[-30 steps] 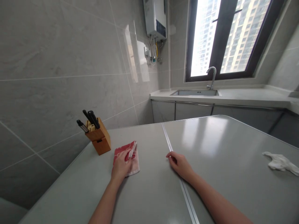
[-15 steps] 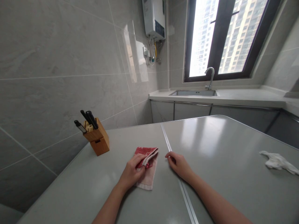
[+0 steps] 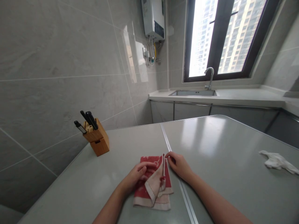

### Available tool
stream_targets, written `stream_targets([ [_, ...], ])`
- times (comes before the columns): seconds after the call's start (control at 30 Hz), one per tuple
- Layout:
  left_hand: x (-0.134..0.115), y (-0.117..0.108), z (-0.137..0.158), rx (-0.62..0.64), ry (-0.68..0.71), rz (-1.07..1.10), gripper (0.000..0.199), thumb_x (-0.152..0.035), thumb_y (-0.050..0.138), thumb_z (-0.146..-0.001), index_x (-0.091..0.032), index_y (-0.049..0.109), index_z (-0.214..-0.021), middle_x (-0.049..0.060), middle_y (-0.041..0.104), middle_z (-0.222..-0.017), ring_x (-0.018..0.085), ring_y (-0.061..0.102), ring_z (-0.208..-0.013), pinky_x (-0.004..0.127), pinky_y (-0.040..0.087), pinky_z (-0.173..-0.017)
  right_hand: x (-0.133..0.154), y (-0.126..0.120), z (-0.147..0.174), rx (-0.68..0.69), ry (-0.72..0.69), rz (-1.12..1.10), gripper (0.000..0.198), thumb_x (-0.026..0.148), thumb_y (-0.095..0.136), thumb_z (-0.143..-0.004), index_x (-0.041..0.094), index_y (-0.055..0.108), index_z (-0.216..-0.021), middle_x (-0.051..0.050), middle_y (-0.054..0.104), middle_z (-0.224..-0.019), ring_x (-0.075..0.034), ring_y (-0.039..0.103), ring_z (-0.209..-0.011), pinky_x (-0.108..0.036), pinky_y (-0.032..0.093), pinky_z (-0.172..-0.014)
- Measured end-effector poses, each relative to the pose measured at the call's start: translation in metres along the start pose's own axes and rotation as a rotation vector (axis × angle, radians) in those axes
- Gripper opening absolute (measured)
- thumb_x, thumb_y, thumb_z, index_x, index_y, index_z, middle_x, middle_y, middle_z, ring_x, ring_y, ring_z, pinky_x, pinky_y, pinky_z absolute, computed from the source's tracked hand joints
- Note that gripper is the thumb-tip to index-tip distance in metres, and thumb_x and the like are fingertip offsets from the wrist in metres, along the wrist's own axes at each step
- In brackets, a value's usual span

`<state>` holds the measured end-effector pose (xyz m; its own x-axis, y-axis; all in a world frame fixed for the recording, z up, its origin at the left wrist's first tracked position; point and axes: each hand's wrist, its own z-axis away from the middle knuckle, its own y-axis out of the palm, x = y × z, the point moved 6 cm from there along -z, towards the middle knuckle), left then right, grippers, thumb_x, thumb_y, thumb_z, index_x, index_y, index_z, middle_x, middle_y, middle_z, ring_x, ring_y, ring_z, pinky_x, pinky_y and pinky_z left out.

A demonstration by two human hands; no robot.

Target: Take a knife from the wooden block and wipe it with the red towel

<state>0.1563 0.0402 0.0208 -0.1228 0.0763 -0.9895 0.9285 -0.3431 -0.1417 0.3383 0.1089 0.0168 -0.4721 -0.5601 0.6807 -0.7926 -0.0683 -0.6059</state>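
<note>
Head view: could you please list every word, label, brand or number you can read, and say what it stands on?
None can be read.
Water heater: its dark panel is too small and blurred to read.
Red cloth under the left hand and right hand: a pattern, no legible text.

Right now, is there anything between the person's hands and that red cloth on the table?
Nothing visible. The left hand already rests on the red cloth, and the right hand touches its upper edge. The knife block and the white rag lie well off to the sides.
</note>
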Motion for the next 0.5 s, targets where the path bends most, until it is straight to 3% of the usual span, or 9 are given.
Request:
stream_targets([
  [0.1,0.002,-0.009,0.0,-0.098,-0.022,0.012,0.06,-0.061,0.036,-0.081,-0.013,0.059,-0.11,0.015,0.062,-0.108,0.022,0.061,-0.089,0.027,0.049,-0.065,-0.001,0.0,0.0,-0.011,0.019,-0.011,0.02,0.022,0.041,-0.081,0.019,0.06,-0.085,0.003,0.048,-0.053,-0.011,0.044,-0.05,-0.021,0.032,-0.052],
  [0.23,-0.017,-0.023,0.002,-0.273,0.155,-0.414,0.035,-0.043,0.043,-0.086,-0.018,0.066,-0.093,0.009,0.066,-0.096,0.02,0.059,-0.089,0.032,0.047,-0.081,-0.002,-0.001,0.0,-0.019,0.022,-0.017,0.02,0.022,0.041,-0.081,0.02,0.06,-0.085,0.004,0.046,-0.052,-0.011,0.043,-0.049,-0.021,0.032,-0.051],
  [0.37,-0.026,-0.018,0.003,-0.228,0.248,-0.691,0.02,-0.03,0.051,-0.083,-0.023,0.068,-0.092,0.007,0.063,-0.101,0.02,0.055,-0.101,0.035,0.041,-0.093,-0.002,0.0,0.0,-0.015,0.018,-0.015,0.02,0.022,0.041,-0.081,0.019,0.06,-0.086,0.004,0.047,-0.053,-0.011,0.043,-0.049,-0.021,0.032,-0.051],
  [0.5,-0.023,-0.009,0.002,-0.121,0.239,-0.784,0.026,-0.027,0.064,-0.074,-0.024,0.066,-0.099,0.007,0.058,-0.112,0.022,0.049,-0.11,0.038,0.035,-0.1,-0.003,0.001,0.0,-0.016,0.017,-0.005,0.02,0.022,0.042,-0.081,0.019,0.06,-0.086,0.004,0.048,-0.052,-0.011,0.043,-0.048,-0.021,0.032,-0.051],
])
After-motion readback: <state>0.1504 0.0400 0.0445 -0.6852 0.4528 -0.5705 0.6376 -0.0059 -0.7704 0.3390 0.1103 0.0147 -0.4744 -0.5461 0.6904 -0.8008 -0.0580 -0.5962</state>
